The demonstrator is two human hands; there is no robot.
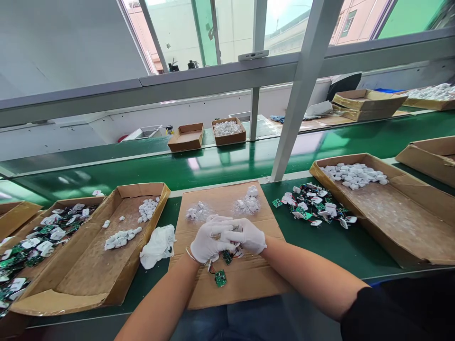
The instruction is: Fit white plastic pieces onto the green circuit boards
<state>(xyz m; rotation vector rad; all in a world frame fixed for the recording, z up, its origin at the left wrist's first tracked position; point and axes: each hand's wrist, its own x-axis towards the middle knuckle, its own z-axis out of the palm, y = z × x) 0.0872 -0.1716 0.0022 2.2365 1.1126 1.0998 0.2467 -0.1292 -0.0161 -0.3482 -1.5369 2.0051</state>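
Note:
My left hand (208, 240) and my right hand (249, 236), both in white gloves, meet over a cardboard sheet (256, 279) with their fingers curled and overlapping. What lies between the fingers is hidden. Just below the hands show a small green circuit board (220, 278) with thin wires and a second green board (227, 257) partly covered by the gloves. I cannot tell whether these boards are held or lie on the cardboard. Beyond the fingers sit two small heaps of white pieces, a left heap (196, 211) and a larger right heap (249, 201).
Left stand a cardboard tray (81, 258) with white pieces and another tray holding circuit boards (46, 237). A crumpled white cloth (158, 246) lies beside the sheet. To the right are a pile of wired boards (316, 203) and a big tray (398, 218). A slanted metal post (298, 94) rises behind.

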